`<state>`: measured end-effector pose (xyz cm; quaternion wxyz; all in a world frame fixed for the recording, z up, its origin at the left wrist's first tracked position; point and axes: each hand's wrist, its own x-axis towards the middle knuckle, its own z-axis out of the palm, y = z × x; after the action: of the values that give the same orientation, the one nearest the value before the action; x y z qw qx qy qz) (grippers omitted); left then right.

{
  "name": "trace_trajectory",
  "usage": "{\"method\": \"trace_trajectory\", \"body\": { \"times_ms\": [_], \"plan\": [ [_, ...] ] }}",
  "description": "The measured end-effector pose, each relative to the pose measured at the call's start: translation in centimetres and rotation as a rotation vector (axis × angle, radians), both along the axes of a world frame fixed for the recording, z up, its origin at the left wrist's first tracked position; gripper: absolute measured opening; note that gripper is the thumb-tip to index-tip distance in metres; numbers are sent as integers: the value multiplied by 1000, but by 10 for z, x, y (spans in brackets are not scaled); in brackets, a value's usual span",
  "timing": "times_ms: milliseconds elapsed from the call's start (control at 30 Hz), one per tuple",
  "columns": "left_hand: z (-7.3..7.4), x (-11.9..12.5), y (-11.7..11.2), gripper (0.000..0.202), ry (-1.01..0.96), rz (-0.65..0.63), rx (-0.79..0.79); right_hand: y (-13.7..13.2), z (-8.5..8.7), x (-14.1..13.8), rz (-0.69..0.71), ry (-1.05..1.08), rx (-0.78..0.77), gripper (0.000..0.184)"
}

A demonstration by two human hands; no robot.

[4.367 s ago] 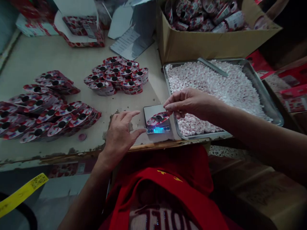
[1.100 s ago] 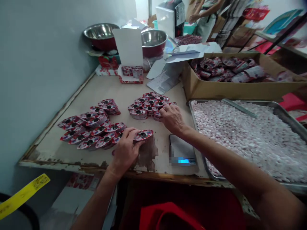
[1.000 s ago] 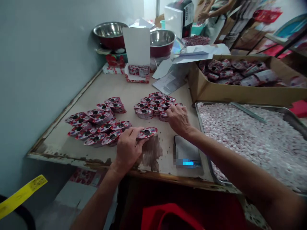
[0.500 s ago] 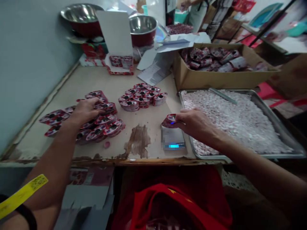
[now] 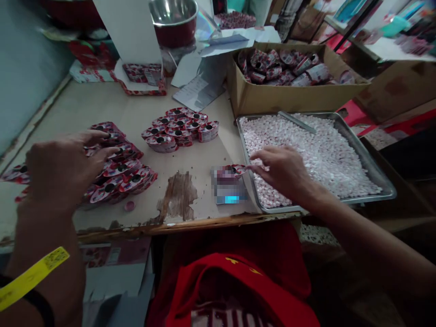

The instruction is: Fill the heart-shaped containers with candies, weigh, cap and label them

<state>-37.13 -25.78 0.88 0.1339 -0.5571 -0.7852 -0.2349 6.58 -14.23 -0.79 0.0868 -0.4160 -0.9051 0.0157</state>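
Observation:
My left hand (image 5: 64, 168) is over the left group of red-and-white printed packets (image 5: 123, 167), thumb and forefinger apart around one packet's top edge; I see no packet lifted. Those packets stand upright, dark round openings upward. At the tray's left side, my right hand (image 5: 282, 170) has its thumb and forefinger apart, the fingertips by the right end of a single packet (image 5: 230, 171). This packet rests on a small scale (image 5: 230, 190) with a glowing blue display. Small whitish tablets (image 5: 323, 159) fill a metal tray (image 5: 340, 200) under my right hand.
A second group of packets (image 5: 180, 131) stands mid-table. Behind the tray, a cardboard box (image 5: 296, 101) holds many loose packets. A metal strip (image 5: 297, 121) lies on the tablets. Further back are an open carton (image 5: 141, 86), paper sheets (image 5: 197, 91) and a steel bowl (image 5: 173, 27).
The view has shifted to the right. My right fingers have let go of the packet, which now sits on the scale. My left hand has moved nearer the camera, its fingers more spread.

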Motion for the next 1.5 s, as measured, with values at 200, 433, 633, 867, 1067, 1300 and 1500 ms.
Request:
{"method": "trace_trajectory", "body": {
  "times_ms": [200, 433, 633, 867, 1067, 1300, 1500],
  "plan": [
    [-20, 62, 1, 32, 138, -143, 81, 37, -19, 63, 48, -294, -41, 43],
    [-19, 101, 10, 28, 111, -259, -37, 50, -21, 67, -49, -354, -143, 10],
    [-29, 121, 11, 26, -9, -328, -114, 67, -14, 92, -427, 285, -544, 7],
    [-41, 158, 18, 37, -188, -443, -221, 62, -16, 97, -595, 616, -777, 5],
    [-71, 186, 21, 66, -396, -446, -288, 57, -12, 73, -351, 595, -869, 21],
    [-83, 177, 12, 62, -523, -440, -294, 37, -2, -15, 21, 423, -861, 22],
    [-82, 153, 5, 62, -575, -403, -288, 25, 2, -50, 105, 130, -476, 15]
  ]
}}
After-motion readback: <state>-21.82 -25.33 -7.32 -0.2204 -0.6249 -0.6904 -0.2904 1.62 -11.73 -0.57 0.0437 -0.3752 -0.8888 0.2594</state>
